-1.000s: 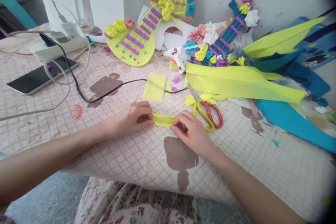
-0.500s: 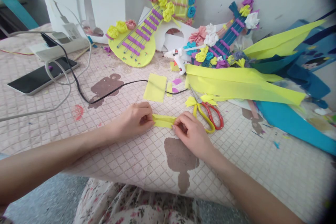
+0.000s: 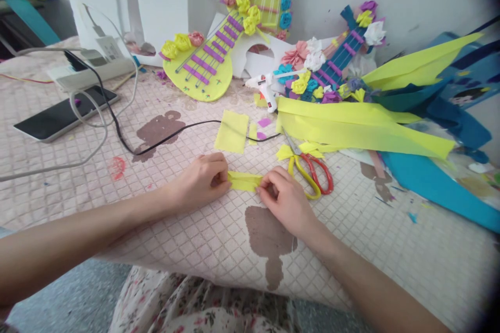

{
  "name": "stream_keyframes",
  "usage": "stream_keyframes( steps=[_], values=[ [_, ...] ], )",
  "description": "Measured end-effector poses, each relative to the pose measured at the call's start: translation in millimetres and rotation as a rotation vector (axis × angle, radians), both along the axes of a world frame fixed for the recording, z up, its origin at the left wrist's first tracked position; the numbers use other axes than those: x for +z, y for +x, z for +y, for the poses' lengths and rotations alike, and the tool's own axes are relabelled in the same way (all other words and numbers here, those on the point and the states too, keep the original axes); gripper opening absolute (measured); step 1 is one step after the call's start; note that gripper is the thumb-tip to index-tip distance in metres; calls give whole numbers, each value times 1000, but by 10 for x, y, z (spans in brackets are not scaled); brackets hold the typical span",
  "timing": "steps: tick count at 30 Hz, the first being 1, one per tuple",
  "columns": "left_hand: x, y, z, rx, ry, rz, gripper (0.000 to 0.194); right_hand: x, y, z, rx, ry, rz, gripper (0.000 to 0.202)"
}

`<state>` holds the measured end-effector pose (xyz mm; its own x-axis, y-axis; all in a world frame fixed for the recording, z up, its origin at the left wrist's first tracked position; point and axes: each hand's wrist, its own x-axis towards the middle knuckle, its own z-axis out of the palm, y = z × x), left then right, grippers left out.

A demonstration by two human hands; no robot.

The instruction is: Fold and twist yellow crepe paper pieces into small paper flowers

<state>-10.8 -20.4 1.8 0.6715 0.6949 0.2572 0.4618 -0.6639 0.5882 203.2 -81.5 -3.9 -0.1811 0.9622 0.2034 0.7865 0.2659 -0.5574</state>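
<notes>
A strip of yellow crepe paper (image 3: 244, 181), folded lengthwise, stretches between my two hands just above the cloth. My left hand (image 3: 207, 177) pinches its left end, the fingers closed. At the other end my right hand (image 3: 283, 195) grips it between thumb and fingertips. Red-and-yellow-handled scissors (image 3: 311, 174) lie right beside my right hand, blades pointing away. Beyond my hands is a flat yellow paper rectangle (image 3: 231, 132), crossed by a black cord. The strip's ends are hidden inside my fingers.
Long yellow crepe sheets (image 3: 359, 125) and a blue sheet (image 3: 437, 187) spread on the right. A white glue gun (image 3: 265, 88) rests near flower-decorated paper guitars (image 3: 205, 70). At left are a phone (image 3: 66, 114), a power strip (image 3: 91, 70) and looping cables.
</notes>
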Motion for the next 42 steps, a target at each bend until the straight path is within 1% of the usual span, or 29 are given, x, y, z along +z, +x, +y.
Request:
stream_keyframes(
  steps=[7,18,28,42],
  values=[
    [-35,-7,9,3,-34,-8,15,8,11,4,-2,-21,-12,13],
    [-24,-24,29,-30,-40,17,14,-3,26,11,6,-35,-4,14],
    [-25,-15,26,2,-66,92,16,13,6,15,1,-60,-6,15],
    [-18,2,20,27,-106,75,17,10,16,11,-1,-56,-2,15]
  ],
)
